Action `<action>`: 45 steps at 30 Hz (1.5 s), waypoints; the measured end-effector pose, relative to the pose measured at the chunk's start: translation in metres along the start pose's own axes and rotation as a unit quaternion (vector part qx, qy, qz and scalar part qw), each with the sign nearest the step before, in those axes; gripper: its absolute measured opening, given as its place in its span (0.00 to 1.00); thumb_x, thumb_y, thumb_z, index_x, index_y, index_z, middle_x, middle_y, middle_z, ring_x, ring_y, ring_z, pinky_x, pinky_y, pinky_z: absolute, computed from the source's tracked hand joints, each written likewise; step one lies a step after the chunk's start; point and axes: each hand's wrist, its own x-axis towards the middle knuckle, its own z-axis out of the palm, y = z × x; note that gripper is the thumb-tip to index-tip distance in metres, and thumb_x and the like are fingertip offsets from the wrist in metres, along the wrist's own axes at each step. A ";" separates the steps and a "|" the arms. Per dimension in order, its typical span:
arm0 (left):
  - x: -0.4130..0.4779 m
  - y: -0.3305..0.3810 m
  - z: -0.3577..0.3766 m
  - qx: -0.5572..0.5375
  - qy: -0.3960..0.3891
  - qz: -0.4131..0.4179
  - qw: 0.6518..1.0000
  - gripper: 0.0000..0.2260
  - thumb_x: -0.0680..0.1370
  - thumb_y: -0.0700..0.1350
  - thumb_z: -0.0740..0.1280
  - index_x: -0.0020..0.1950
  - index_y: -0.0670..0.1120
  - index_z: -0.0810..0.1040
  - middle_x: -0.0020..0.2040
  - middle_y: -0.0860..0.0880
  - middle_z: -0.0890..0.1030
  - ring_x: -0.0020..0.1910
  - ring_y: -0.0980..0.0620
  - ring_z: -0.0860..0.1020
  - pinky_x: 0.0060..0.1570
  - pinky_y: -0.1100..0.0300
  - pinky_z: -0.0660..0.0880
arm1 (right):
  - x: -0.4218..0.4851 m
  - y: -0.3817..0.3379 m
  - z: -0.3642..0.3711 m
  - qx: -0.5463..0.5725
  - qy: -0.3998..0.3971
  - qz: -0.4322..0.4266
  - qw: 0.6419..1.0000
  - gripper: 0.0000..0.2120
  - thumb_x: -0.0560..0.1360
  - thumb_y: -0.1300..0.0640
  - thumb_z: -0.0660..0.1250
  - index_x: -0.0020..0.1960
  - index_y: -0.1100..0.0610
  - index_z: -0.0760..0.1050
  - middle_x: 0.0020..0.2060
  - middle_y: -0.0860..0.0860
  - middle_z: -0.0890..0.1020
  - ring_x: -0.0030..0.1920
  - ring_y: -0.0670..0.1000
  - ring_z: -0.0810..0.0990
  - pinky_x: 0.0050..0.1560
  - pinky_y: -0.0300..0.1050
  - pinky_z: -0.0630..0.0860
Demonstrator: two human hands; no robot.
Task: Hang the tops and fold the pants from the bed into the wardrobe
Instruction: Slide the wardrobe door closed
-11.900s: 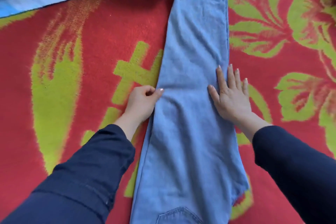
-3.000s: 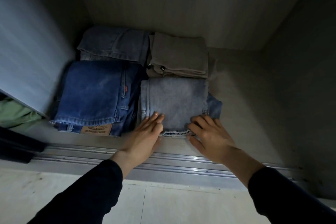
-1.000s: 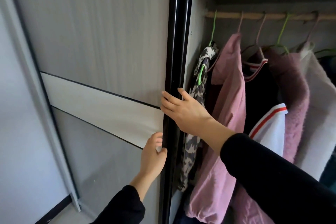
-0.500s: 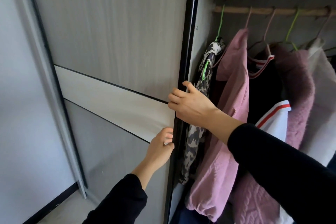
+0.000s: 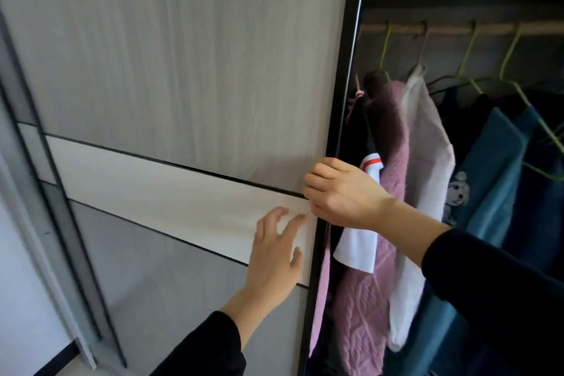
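Note:
A grey sliding wardrobe door (image 5: pixel 183 70) with a pale band fills the left and middle of the head view. My right hand (image 5: pixel 341 194) is curled around its black right edge (image 5: pixel 341 94). My left hand (image 5: pixel 276 249) lies flat on the door face just below, fingers spread. To the right of the door, tops hang on a wooden rail (image 5: pixel 442 29): a pink knit (image 5: pixel 366 299), a white top (image 5: pixel 427 162), a white sleeve with red trim (image 5: pixel 361 241) and blue garments (image 5: pixel 500 192). The folded pants are out of view.
A second door frame and a pale wall (image 5: pixel 18 268) stand at the far left. Green and pink hangers (image 5: pixel 470 52) hook over the rail. The wardrobe interior above the rail is dark.
The door has slid to the right, covering the patterned and pink tops at the left end of the rail. My left hand went from the door's edge to flat on its face.

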 end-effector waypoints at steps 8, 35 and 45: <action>0.021 0.059 0.044 0.149 0.004 0.138 0.979 0.61 0.61 0.66 0.75 0.79 0.43 0.43 0.78 0.38 0.42 0.78 0.42 0.42 0.75 0.47 0.49 | -0.092 0.019 -0.067 -0.021 -0.052 0.050 0.997 0.02 0.70 0.64 0.62 0.42 0.58 0.71 0.35 0.53 0.74 0.39 0.55 0.70 0.48 0.47 0.71; 0.012 0.297 0.137 0.115 -0.019 0.268 0.956 0.65 0.55 0.66 0.77 0.79 0.45 0.42 0.79 0.42 0.40 0.78 0.45 0.41 0.74 0.48 0.42 | -0.297 0.060 -0.246 -0.273 -0.240 0.327 0.873 0.37 0.71 0.59 0.74 0.75 0.65 0.61 0.74 0.67 0.60 0.75 0.65 0.58 0.74 0.57 0.51; 0.009 0.350 0.164 0.094 -0.015 0.294 0.951 0.64 0.55 0.68 0.76 0.79 0.44 0.45 0.79 0.43 0.40 0.78 0.46 0.43 0.75 0.50 0.43 | -0.331 0.073 -0.263 -0.413 -0.278 0.290 0.817 0.19 0.76 0.62 0.64 0.64 0.70 0.73 0.62 0.72 0.74 0.65 0.67 0.73 0.73 0.59 0.55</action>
